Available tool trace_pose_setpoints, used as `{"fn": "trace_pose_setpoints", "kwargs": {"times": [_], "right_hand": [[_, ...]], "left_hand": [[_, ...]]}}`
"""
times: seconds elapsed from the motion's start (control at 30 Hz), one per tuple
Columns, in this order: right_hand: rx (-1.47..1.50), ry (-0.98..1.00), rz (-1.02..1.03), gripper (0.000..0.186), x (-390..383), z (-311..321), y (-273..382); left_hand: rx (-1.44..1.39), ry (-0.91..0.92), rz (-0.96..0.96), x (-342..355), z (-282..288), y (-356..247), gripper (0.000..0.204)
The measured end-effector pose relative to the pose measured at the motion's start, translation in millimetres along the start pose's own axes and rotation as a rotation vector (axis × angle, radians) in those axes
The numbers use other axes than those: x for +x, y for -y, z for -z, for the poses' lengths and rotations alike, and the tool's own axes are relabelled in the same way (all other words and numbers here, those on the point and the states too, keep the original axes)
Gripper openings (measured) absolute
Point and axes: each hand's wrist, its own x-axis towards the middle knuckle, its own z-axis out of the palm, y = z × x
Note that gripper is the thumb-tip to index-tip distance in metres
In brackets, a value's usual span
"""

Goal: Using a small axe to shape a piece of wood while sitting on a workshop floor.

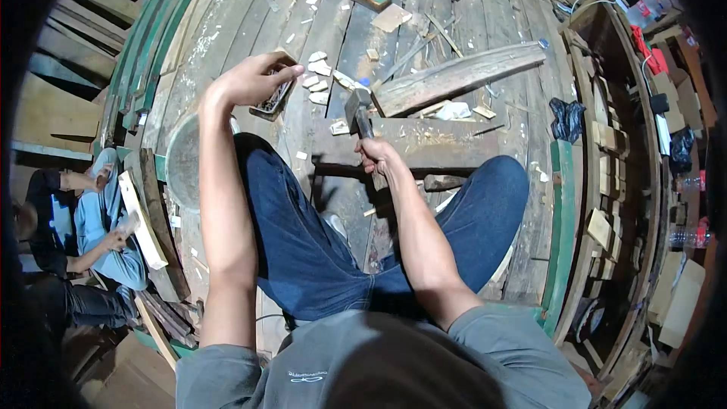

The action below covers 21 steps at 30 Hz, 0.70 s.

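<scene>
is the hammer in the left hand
No, the hammer is in the grip of the right hand, while the left hand reaches into a small box of nails.

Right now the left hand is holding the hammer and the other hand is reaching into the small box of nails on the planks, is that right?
Not quite: the head view shows the hammer in the right hand, and the left hand reaching into the small box on the planks.

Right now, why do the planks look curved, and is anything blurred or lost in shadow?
Head view: fisheye bends the floor planks toward the rim; corners go black. Left hand and the right hand gripping the hammer look sharp; the seated person at left sits in dimmer light.
</scene>
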Motion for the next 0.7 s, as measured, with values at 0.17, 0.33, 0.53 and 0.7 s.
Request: {"fn": "trace_pose_setpoints", "kwargs": {"times": [0.17, 0.33, 0.53, 0.7], "right_hand": [[-0.03, -0.039, 0.006, 0.013, -13, -9, -2], [0.005, 0.005, 0.034, 0.013, -12, -11, 0], [0.026, 0.055, -0.007, 0.019, -8, -13, -5], [0.065, 0.008, -0.009, 0.02, 1, 6, -14]], "left_hand": [[-0.482, -0.32, -0.282, -65, 27, 28, 0.036], [-0.838, -0.449, -0.16, -71, -14, 110, 0.043], [-0.879, -0.185, 0.066, -33, -156, 119, 0.035], [-0.456, -0.257, -0.008, 50, -219, 116, 0.032]]}}
